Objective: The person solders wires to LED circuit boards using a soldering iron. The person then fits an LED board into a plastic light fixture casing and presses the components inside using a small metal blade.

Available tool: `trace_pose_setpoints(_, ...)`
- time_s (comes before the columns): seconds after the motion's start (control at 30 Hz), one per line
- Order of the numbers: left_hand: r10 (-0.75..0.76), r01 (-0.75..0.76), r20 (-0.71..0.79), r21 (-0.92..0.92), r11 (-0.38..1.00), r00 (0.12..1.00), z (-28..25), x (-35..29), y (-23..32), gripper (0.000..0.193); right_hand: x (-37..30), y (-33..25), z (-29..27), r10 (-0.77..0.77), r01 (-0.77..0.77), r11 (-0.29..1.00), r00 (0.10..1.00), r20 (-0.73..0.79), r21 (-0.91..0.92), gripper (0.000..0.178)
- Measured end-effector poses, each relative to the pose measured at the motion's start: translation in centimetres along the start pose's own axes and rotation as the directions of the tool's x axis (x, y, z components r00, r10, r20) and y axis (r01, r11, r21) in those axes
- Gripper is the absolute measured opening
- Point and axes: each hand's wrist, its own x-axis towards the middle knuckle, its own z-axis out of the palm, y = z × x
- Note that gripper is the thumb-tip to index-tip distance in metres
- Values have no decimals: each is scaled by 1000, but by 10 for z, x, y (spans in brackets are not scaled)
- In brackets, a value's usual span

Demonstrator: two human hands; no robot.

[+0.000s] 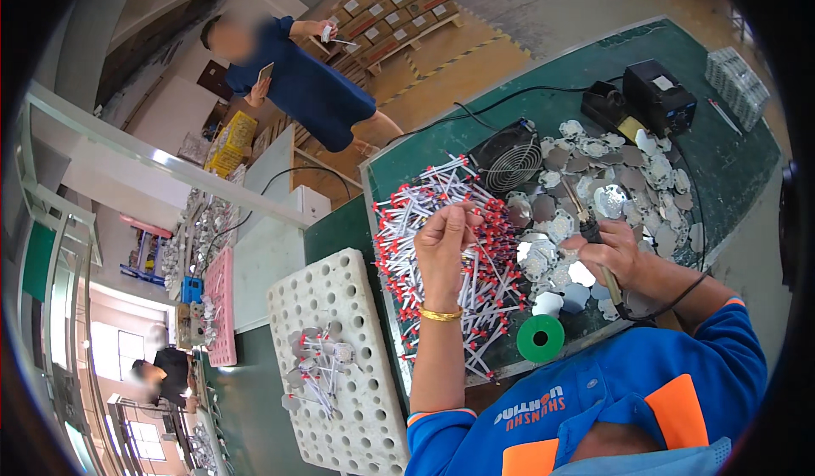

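My left hand (446, 243) is raised over a heap of short red and white wire pieces (441, 230), its fingers pinched on one thin wire. A gold bracelet sits on that wrist. My right hand (613, 254) grips a soldering iron (586, 217) by its dark handle, the tip pointing up and left over round silver circuit discs (624, 179) spread on the green table (722, 170). The iron's black cord runs back past my right forearm.
A small black fan (507, 160) stands behind the wires. A black soldering station (658, 94) sits at the far right, a green solder spool (541, 338) at the near edge. A white perforated tray (340, 349) holds finished discs. A person in blue stands beyond the table.
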Motion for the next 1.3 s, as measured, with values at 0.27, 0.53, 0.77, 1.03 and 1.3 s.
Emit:
trace_pose_setpoints(0.27,203,-136,-99,465,875,974,-10,6,2,27,5,0,-4,68,-67,997,998,-15,35,46)
trace_pose_setpoints(0.53,282,-88,-277,552,829,919,-10,-23,-24,22,2,3,-8,121,-121,992,993,-5,45,50)
trace_pose_setpoints(0.77,256,-93,-291,475,875,922,-3,-39,-24,21,2,2,-10,138,-138,990,990,-12,9,49)
trace_pose_setpoints(1.03,223,-81,-309,410,908,925,-2,-41,-24,19,4,-1,-13,138,-137,990,990,4,-17,50)
trace_pose_setpoints(1.3,219,-95,-326,357,929,920,-7,-38,-21,19,4,0,-10,136,-136,991,991,-8,-4,52)
